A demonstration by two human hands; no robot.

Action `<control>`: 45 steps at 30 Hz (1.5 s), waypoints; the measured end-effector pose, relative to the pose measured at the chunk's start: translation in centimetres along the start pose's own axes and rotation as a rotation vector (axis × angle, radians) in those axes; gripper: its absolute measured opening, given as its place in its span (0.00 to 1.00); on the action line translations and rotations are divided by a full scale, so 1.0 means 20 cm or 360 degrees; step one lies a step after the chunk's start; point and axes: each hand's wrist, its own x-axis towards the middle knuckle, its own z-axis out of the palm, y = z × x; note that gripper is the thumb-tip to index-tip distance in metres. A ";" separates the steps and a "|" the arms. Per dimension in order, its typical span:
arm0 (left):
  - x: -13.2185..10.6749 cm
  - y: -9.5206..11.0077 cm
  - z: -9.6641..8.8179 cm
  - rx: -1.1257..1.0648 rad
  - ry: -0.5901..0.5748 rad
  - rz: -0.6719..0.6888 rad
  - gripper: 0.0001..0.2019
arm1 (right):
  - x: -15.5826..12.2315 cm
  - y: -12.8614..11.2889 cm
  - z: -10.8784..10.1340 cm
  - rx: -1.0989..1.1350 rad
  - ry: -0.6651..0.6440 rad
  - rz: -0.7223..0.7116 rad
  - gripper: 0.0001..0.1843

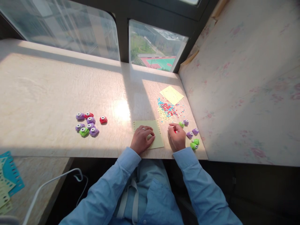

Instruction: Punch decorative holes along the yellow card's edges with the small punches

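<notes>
My left hand [142,138] lies on a pale yellow-green sheet of paper [156,131] with punched holes along its top edge, fingers curled down onto it. My right hand [176,136] is closed around a small red punch [174,131], just right of the sheet. A pile of tiny red, blue and yellow paper bits [167,110] lies just beyond the sheet.
Several purple and green punches [191,134] sit right of my right hand. A cluster of purple, red and green punches [87,123] lies at the left. A yellow square sheet [171,94] rests near the window. Punched blue and yellow sheets [8,178] lie lower left. A wall stands at the right.
</notes>
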 end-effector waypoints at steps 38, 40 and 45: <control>-0.14 0.38 -0.12 -0.0609 0.0017 -0.0214 0.14 | -0.36 -0.23 -0.17 0.1692 -0.0821 0.0791 0.21; -0.16 0.40 -0.10 -0.0681 0.0034 -0.0287 0.17 | -0.37 -0.24 -0.18 0.1714 -0.0855 0.0767 0.22; -0.18 0.46 -0.07 -0.0734 0.0026 -0.0364 0.17 | -0.42 -0.28 -0.19 0.1741 -0.0901 0.0673 0.22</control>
